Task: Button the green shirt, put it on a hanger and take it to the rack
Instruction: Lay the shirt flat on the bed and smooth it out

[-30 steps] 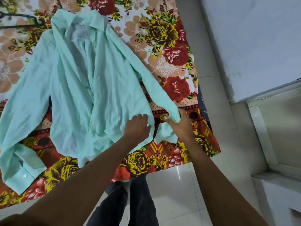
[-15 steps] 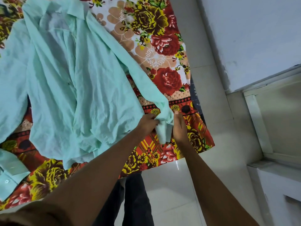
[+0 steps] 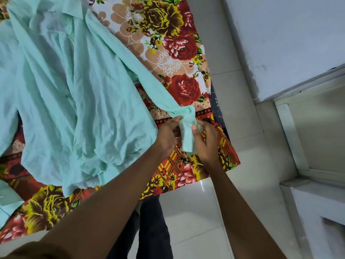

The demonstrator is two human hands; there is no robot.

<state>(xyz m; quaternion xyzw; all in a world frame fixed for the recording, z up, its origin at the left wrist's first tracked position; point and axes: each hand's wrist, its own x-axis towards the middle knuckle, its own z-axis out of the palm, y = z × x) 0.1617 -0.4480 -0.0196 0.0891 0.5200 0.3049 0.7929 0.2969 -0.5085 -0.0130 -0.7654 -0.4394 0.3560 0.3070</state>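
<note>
2 hands of yours meet at one spot: the cuff [image 3: 187,136] at the end of the green shirt [image 3: 74,90]'s sleeve [image 3: 149,79]. Your left hand [image 3: 167,135] pinches the cuff's near-side edge between thumb and curled fingers, and your right hand [image 3: 206,141] grips the other edge, thumb on top of the fabric. The cuff hangs folded between them, just above the floral bedsheet [image 3: 179,53].

The shirt itself lies spread out, front open and wrinkled, on that bedsheet, collar [image 3: 72,10] toward the far end and hem toward you. From the cuff, the sleeve runs diagonally up and away to the shoulder. A second cuff [image 3: 8,204] (only partly in view) shows at the sheet's lower left edge.

Beside the bedsheet, on the cuff's right, is pale tiled floor [image 3: 242,90], and beyond that a white wall [image 3: 289,34]. Your dark trousers [image 3: 153,230] show below the sheet's near edge.
</note>
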